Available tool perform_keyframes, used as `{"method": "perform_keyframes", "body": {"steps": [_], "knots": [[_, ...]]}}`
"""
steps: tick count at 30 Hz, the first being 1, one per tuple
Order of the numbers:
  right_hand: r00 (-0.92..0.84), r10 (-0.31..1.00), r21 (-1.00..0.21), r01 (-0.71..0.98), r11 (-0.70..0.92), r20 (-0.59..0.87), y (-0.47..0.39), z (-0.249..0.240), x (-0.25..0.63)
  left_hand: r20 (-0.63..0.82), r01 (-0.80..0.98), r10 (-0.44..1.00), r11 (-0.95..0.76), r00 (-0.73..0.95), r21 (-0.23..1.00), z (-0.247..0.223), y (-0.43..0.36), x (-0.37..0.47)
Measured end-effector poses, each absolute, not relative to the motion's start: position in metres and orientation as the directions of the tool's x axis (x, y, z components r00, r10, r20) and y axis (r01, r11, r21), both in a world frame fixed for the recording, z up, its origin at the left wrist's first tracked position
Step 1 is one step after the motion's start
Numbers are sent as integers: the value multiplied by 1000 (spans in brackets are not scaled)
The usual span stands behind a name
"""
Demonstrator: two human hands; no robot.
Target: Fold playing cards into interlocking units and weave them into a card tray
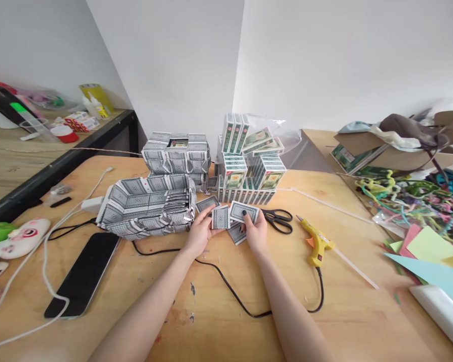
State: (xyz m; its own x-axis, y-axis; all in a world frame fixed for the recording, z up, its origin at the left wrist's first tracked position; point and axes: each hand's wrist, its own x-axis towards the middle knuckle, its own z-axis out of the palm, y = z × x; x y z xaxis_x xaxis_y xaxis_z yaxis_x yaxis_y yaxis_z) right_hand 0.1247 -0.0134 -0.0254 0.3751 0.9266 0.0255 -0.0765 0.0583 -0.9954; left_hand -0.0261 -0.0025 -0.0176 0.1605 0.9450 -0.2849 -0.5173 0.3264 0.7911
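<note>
My left hand (pixel 200 232) grips a folded playing card (pixel 220 217) with a grey patterned back. In my right hand (pixel 255 230), thumb on top, is a flat playing card (pixel 243 211) with a white border, close beside the folded one. Loose cards (pixel 237 234) lie on the table under and behind my hands. Left of them stands an open box-like form built of folded cards (pixel 147 206), with a stack of cards inside. Behind it is a second card-built block (pixel 176 157). Black-handled scissors (pixel 279 220) rest just right of my right hand.
Boxed card decks (pixel 249 171) are piled at the back. A yellow glue gun (pixel 317 241) with a clear stick and black cord lies right. A phone (pixel 83 274) and white cable are left. Coloured paper (pixel 434 256) and pipe cleaners (pixel 419 201) fill the right edge.
</note>
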Motion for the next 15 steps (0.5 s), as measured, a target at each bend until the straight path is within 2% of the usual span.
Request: {"method": "perform_keyframes", "body": {"steps": [6,15], "knots": [[332,943,-999,-27,46,34,-16,-24,122,-259,-491,955,296,144,819,-18,-4,-25],[165,985,-985,-169,-14,-43,-15,-30,120,-177,-448,980,198,88,872,-21,-5,-22]]}}
